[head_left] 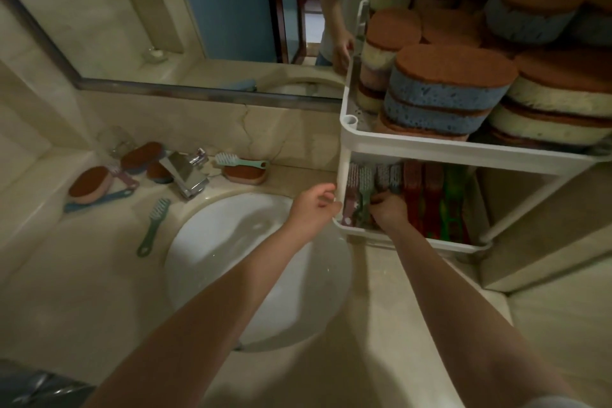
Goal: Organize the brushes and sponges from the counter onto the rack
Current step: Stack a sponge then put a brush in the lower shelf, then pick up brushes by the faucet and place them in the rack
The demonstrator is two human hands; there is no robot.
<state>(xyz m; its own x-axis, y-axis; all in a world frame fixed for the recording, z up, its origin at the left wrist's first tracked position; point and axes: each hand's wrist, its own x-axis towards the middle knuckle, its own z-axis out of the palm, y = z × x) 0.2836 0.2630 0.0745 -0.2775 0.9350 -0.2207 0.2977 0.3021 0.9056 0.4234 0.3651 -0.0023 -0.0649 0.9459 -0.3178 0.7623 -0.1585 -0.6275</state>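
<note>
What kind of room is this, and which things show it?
Most likely a bathroom: a round white sink set in a stone counter, a chrome faucet behind it, and a wall mirror above.

The rack (463, 149) is white. On its upper shelf, at the upper right of the frame, the sponges have rust-brown tops over pitted bodies: a blue sponge (443, 99) and a cream sponge (556, 102) (faintly dark-speckled). In the lower shelf stand a pink brush (351, 182), a dull green brush (366, 185), grey brushes (384, 175), red brushes (414, 192) and bright green brushes (452, 195). The tabletop (82, 275) is beige veined stone, the sink (251, 258) white, the faucet (188, 172) chrome. At left lie a sage brush (154, 227), a blue-handled brush (96, 200) and a pink-bodied sponge (91, 184). The mint brush (241, 161) has white bristles.
</note>
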